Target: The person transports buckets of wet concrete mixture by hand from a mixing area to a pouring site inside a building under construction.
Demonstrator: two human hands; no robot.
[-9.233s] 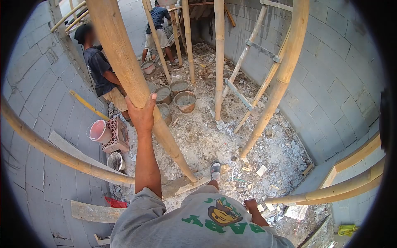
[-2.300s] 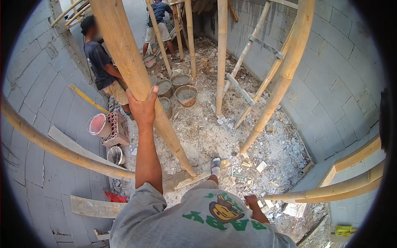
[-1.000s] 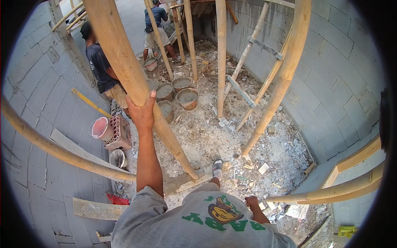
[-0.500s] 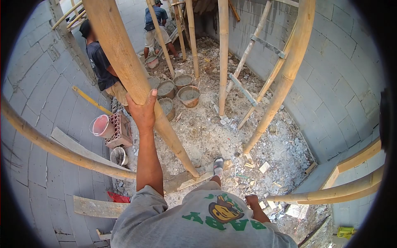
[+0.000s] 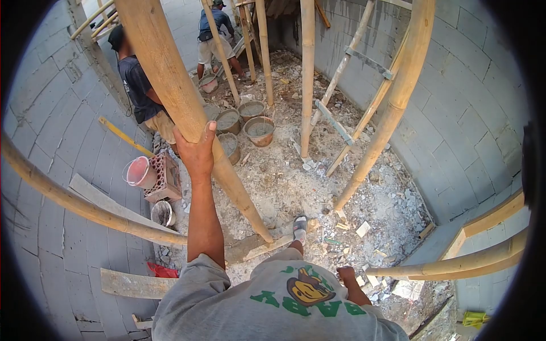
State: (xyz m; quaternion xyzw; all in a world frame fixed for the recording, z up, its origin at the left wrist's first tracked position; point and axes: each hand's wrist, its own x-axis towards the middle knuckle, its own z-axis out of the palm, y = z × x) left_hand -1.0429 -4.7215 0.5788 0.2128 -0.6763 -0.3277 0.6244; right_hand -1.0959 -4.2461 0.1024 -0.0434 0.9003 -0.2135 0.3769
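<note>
— Leaning which way, the bamboo pole (image 5: 170,85)?
— Its long axis runs slantwise. The top is close up at the upper left of the view, and the base is down on the rubble floor (image 5: 296,182), just beside the person's sandalled foot (image 5: 300,226).
— And the left hand (image 5: 196,154)?
— Closed round the pole about midway, fingers wrapped behind it, thumb lying up along the side. The right hand (image 5: 345,275) hangs low by the hip, near the end of a level bamboo rail (image 5: 443,264). Whether it is open or closed I cannot tell.
— Room around the pole?
— Tight. Block walls (image 5: 455,113) close in on both sides. A second rail (image 5: 74,204) crosses under the left arm. An upright pole (image 5: 307,74) and a leaning pole (image 5: 392,108) stand to the right, with a ladder (image 5: 333,122) between them. Mortar buckets (image 5: 260,129) sit beyond the hand, and a co-worker (image 5: 139,85) stands just behind the pole. Open floor lies between the pole's base and the leaning pole.
— Anything different from half a second before?
— Hardly. Same grip, same place on the pole, same lean; only the view shifts slightly.
</note>
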